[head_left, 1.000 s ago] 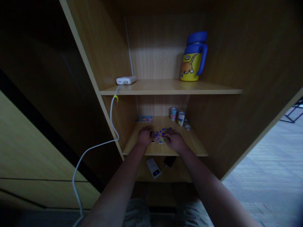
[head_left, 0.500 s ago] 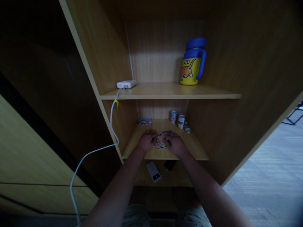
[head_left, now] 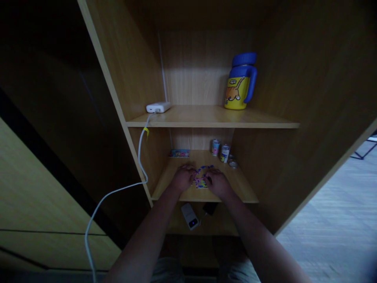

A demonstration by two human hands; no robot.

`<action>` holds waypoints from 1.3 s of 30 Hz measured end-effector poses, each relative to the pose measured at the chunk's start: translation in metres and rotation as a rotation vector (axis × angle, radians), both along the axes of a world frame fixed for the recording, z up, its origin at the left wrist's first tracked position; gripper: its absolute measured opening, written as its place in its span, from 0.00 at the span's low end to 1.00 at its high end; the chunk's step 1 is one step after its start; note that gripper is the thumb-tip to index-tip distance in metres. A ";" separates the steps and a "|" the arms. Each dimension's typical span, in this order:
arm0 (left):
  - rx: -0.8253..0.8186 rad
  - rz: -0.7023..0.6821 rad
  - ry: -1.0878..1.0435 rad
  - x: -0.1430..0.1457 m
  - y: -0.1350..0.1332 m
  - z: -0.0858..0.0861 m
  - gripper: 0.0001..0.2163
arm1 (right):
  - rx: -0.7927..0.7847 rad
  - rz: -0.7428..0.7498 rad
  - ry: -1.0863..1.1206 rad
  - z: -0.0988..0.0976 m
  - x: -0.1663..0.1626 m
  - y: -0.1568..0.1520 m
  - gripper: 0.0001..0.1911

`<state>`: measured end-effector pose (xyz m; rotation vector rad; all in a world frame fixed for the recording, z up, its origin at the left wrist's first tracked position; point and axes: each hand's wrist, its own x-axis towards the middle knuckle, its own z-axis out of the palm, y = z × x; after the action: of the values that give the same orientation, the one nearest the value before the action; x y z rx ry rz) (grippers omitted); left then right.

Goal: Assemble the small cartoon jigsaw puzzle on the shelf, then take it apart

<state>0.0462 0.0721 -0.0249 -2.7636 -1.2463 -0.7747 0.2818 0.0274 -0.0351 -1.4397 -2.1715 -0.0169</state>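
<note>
- Small colourful jigsaw-like pieces (head_left: pixel 202 183) lie near the front of the middle shelf (head_left: pixel 243 188), between the two hands; a few blue ones trail behind in a loose arc.
- The left hand (head_left: pixel 183 177) is at the left side of the pieces, fingers curled; whether they pinch one, I cannot tell.
- The right hand (head_left: pixel 218 182) is at the right side, fingers bent down; its grip is hidden too.
- Both hands cover part of the pieces.
- A flat printed card (head_left: pixel 179 153) lies at the back left of this shelf.
- Two printed cans, one pink and blue (head_left: pixel 215 147), one mostly white (head_left: pixel 225 153), stand upright at the back right, near round metallic lids (head_left: pixel 233 164).
- The upper shelf (head_left: pixel 212 124) holds a white box (head_left: pixel 158 107) at left and a blue-and-yellow mug (head_left: pixel 237 88) at right.
- A white cable (head_left: pixel 126 186) hangs from the box, left of the left arm.
- Below the hands, a pale device (head_left: pixel 188 216) lies near a dark object (head_left: pixel 210 208).
</note>
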 end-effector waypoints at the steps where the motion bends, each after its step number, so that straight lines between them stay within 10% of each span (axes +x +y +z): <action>1: -0.002 0.002 0.009 0.000 -0.001 0.000 0.13 | -0.002 -0.002 -0.006 0.000 0.000 0.000 0.06; 39: -0.004 -0.010 0.049 0.001 -0.003 0.003 0.17 | -0.006 -0.012 -0.032 0.005 -0.001 -0.003 0.07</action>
<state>0.0473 0.0695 -0.0222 -2.7766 -1.2275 -0.7007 0.2806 0.0246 -0.0302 -1.4656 -2.1897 -0.0382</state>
